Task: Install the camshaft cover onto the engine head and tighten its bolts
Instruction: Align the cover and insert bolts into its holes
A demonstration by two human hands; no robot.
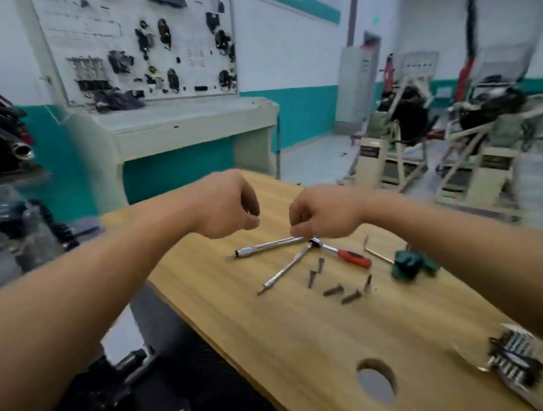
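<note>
Bolts [332, 290] lie loose on bench [272, 348], 6 o'clock of right hand [324, 211], nearer it than left hand [225, 205]. Right hand pinches extension bar [266, 247], shaft pointing 9 o'clock. Left hand curled, contents unclear.

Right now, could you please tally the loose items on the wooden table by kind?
Silver bar tools: 2
Red-handled ratchet: 1
Dark bolts: 4
Small pale-tipped piece, kind unclear: 1
Hex key: 1
Green object: 1
Finned metal part: 1
Total: 11
</note>
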